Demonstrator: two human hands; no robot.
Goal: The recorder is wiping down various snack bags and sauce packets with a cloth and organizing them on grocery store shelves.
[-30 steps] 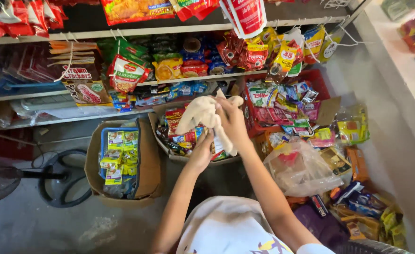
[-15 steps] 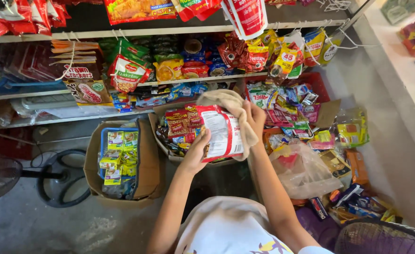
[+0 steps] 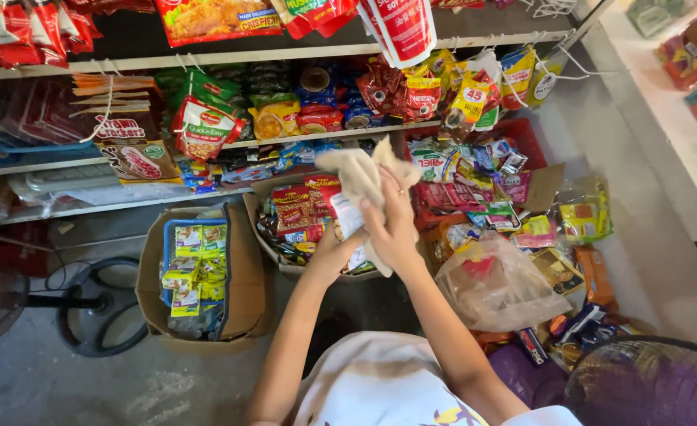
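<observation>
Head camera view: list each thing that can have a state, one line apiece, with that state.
Left hand: gripping the red-and-white packet from below.
Right hand: pressing the beige cloth on the packet.
Red-and-white packet: held up, mostly covered by cloth.
Beige cloth: bunched over the packet.
Left cardboard box: open, sachets inside.
Middle cardboard box: open, full of snack packs.
Clear plastic bag: lying loosely closed, goods inside.
</observation>
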